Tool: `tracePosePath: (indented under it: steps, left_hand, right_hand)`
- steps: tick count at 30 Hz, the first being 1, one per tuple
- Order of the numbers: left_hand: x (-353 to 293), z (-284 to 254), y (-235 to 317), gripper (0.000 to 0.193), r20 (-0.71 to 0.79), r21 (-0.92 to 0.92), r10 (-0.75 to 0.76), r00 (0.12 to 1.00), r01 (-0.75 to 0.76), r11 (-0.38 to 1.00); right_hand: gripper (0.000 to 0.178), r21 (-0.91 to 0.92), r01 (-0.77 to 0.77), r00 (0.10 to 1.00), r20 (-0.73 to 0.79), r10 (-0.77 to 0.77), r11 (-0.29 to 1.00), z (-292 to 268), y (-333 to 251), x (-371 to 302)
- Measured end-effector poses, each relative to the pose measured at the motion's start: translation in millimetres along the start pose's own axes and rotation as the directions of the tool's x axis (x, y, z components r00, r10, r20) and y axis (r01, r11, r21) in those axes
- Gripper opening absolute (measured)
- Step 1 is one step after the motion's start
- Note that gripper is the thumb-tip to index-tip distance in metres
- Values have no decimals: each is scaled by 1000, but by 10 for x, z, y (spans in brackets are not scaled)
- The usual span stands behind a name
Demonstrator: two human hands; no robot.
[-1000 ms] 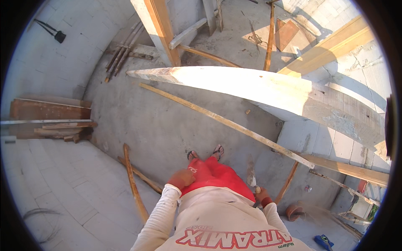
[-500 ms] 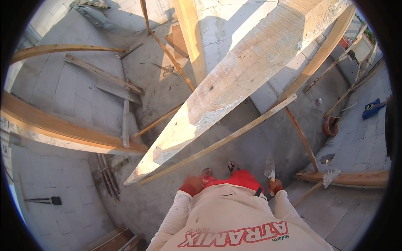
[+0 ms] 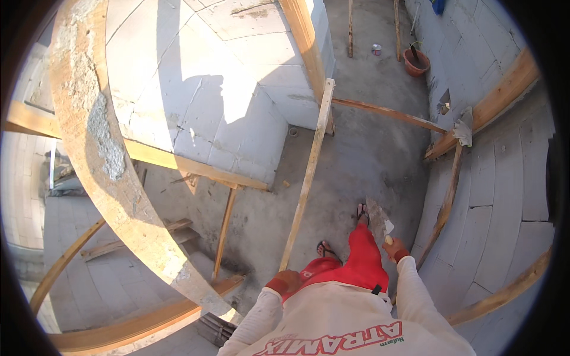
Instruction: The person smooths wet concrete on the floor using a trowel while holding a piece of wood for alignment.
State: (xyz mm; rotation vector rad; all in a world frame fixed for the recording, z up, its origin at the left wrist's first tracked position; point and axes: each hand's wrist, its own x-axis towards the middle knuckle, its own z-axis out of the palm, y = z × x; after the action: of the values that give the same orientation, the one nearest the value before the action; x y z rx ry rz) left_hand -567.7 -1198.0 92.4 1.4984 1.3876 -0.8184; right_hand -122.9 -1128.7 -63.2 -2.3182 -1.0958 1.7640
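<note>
My right hand (image 3: pixel 394 248) is closed around the pale handle of a trowel (image 3: pixel 375 212). Its broad metal blade points away from me, above the floor beside my right foot, and looks smeared with grey. Beside my left thigh, over the red trousers (image 3: pixel 335 267), is my left hand (image 3: pixel 287 280). I see the back of that hand, and its fingers are too hidden to make out. A long wooden batten (image 3: pixel 309 175) slants up and away from near the left hand; whether they touch, I cannot tell.
A thick mortar-stained beam (image 3: pixel 133 204) crosses close by on the left. A thin brace (image 3: pixel 389 114) runs to a beam (image 3: pixel 502 107) on the right block wall (image 3: pixel 475 237). Farther off stand a brown pot (image 3: pixel 417 63) and a small can (image 3: pixel 376 50) on the concrete floor (image 3: pixel 368 142).
My view has turned right, and my feet have shifted in a step. The thick beam now lies at the left. The trowel stays in my right hand.
</note>
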Motion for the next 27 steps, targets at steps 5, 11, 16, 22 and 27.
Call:
tracePosePath:
  steps: [5, 11, 16, 22, 27]
  left_hand:
    - [237, -382, 239, 39, 121, 148, 71, 990, -89, 985]
    - [675, -1201, 890, 34, 170, 45, 259, 951, -270, 962]
    - [1676, -1077, 740, 24, -59, -275, 275, 960, -281, 919]
    - [3544, -1324, 1011, 21, -460, -571, 99, 883, -379, 728]
    - [5570, -1631, 559, 50, -755, -324, 19, 656, -397, 859]
  right_hand:
    - [52, -226, 260, 945, -141, -296, 939, -144, -165, 435]
    - [54, -429, 150, 985, -9, -170, 891, -326, -631, 1454]
    - [45, -483, 261, 955, 5, -296, 836, -84, -1226, 2574]
    - [31, -573, 372, 881, -30, -473, 730, 591, -1622, 4445]
    - [25, -690, 407, 795, -55, -604, 598, 1086, -2068, 5676]
